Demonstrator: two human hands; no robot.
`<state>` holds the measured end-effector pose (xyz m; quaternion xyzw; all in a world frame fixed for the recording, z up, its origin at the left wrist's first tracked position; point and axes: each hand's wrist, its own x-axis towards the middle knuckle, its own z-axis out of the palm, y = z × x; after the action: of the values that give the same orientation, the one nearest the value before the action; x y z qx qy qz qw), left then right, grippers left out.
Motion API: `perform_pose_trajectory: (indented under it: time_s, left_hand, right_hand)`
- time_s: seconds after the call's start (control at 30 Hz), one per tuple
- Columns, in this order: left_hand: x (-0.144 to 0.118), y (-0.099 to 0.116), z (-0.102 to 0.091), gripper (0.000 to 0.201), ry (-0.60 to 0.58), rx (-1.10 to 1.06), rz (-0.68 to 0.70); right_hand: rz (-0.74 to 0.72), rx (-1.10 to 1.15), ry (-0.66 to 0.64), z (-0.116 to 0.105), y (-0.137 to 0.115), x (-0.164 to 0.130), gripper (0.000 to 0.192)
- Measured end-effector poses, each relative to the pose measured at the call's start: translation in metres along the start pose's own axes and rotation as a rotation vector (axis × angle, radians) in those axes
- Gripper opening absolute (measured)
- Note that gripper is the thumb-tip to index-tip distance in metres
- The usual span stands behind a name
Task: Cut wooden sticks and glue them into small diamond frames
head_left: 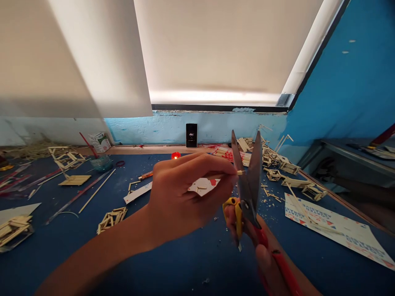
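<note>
— Left hand [182,197], what is it doing?
— It is closed in a pinch on a thin wooden stick [239,173]. The tip of the stick comes out between the two open blades of the snips [248,181], just beside the left blade; I cannot tell if it touches the metal.

— And the right hand [262,250]?
— It is low in the view and blurred, and it is wrapped around the red and yellow handles of the snips. The blades point up and stand apart like a V.

— What lies under the hands?
— A dark blue surface [173,263] with many small cut pieces of wood. Just behind the left hand is a white card with red marks [203,186].

— Further out?
— To the left is a small stick frame [111,218], a flat panel of sticks [75,180] and a glass jar [101,163] with a red rod in it. To the right is a group of stick frames [285,170] and a long printed sheet [336,229]. At the far edge, against the light blue wall, a black phone [191,135] stands upright, and near it is a small red light [175,155]
</note>
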<state>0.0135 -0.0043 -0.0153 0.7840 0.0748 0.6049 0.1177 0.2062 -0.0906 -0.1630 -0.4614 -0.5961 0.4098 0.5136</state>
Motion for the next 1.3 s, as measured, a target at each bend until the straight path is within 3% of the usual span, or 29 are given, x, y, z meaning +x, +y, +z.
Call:
perform_pose_trajectory:
  time_s: [0.1, 0.23, 0.6, 0.83, 1.0, 1.1, 1.3]
  left_hand:
    - [-0.001, 0.003, 0.000, 0.015, 0.003, -0.011, 0.006]
    - [-0.003, 0.006, 0.001, 0.020, -0.016, -0.001, -0.095]
    - [-0.004, 0.004, 0.002, 0.019, -0.034, 0.050, -0.046]
    - [-0.003, 0.004, 0.001, 0.023, -0.033, 0.114, -0.028]
    - [-0.005, 0.003, 0.003, 0.018, -0.021, 0.182, -0.027]
    - [-0.005, 0.003, 0.004, 0.018, -0.007, 0.182, -0.047]
    - [-0.006, 0.004, 0.002, 0.015, 0.034, 0.103, -0.151]
  right_hand:
    - [0.047, 0.004, -0.024, -0.007, 0.009, 0.008, 0.071]
    - [0.099, 0.008, -0.116, -0.013, 0.011, 0.015, 0.069]
    - [0.060, -0.016, 0.002, -0.003, -0.011, -0.004, 0.076]
    - [0.046, -0.050, 0.051, -0.001, -0.010, -0.011, 0.067]
    - [0.008, -0.089, 0.028, 0.009, -0.027, -0.002, 0.055]
    - [-0.024, -0.116, 0.022, 0.018, -0.040, 0.007, 0.058]
    - [-0.015, -0.042, 0.140, 0.025, -0.048, 0.013, 0.063]
